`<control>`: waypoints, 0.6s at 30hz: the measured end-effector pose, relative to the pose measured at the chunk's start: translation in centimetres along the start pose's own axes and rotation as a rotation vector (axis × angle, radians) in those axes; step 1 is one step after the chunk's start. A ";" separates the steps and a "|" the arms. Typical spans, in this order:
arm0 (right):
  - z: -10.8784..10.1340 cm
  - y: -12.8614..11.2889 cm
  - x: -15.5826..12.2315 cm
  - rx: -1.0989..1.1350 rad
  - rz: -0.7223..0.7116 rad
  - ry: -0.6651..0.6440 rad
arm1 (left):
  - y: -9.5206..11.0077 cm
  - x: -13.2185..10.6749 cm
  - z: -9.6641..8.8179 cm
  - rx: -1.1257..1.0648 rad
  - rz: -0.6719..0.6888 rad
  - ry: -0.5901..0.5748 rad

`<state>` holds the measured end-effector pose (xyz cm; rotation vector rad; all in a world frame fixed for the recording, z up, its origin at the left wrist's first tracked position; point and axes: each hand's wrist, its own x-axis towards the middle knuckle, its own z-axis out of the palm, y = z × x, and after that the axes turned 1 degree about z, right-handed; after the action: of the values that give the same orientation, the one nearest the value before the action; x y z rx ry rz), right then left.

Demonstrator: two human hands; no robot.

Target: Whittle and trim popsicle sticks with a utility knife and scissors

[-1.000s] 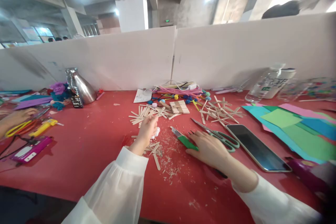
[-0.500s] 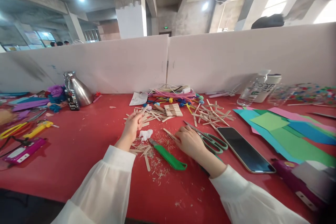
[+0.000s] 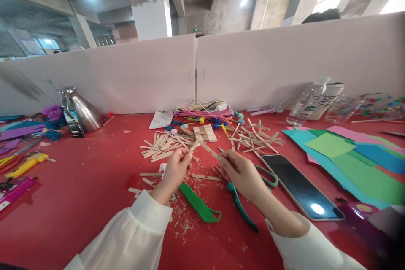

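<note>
My left hand (image 3: 174, 169) pinches a wooden craft stick (image 3: 194, 146) that points up and away. Between the fingertips of my right hand (image 3: 242, 172) is a second craft stick (image 3: 208, 150), slanting up to the left. The far ends of the two sticks meet or overlap; whether they touch I cannot tell. Below the hands lies a green utility knife (image 3: 200, 204) among wood shavings. Another craft stick (image 3: 205, 177) rests flat between the hands. Teal-handled pliers (image 3: 242, 211) lie below my right hand, and green-handled scissors (image 3: 268, 176) are partly hidden behind it.
Loose craft sticks (image 3: 161, 145) and a small panel of joined sticks (image 3: 206, 133) lie beyond my hands. A phone (image 3: 300, 185) and coloured paper (image 3: 344, 160) are at right. A steel jug (image 3: 84, 109) and a yellow glue gun (image 3: 27, 165) stand or lie at left.
My right hand has lifted a stick off the table, and both hands have come closer together, bringing two stick ends together. The view has shifted slightly; a stick now lies between the hands.
</note>
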<state>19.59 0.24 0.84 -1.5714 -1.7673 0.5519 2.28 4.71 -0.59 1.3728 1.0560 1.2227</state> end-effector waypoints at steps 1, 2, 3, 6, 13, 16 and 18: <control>0.2 -0.3 -0.2 0.030 0.000 0.001 | -0.2 0.0 -0.1 0.017 0.008 0.005; 0.4 -0.6 -0.5 0.056 0.003 -0.001 | -0.4 -0.1 -0.2 0.025 0.018 0.012; 0.6 -0.9 -0.8 0.086 0.008 -0.004 | -0.5 -0.2 -0.2 0.033 0.032 0.018; 1.1 -1.7 -1.3 0.189 0.047 -0.025 | -0.7 -0.4 0.0 0.063 0.061 0.040; 1.1 -2.1 -1.2 0.386 0.130 0.019 | -0.6 -1.1 0.3 0.179 0.139 -0.010; 1.3 -2.0 -1.2 0.511 0.176 0.012 | -0.3 -1.6 0.4 0.281 0.183 -0.080; 1.5 -1.9 -1.1 0.554 0.192 0.003 | -0.1 -1.9 0.4 0.356 0.195 -0.108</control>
<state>17.24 -1.00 1.00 -1.3411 -1.3092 1.0296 2.51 2.85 -1.01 1.8311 1.1202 1.1188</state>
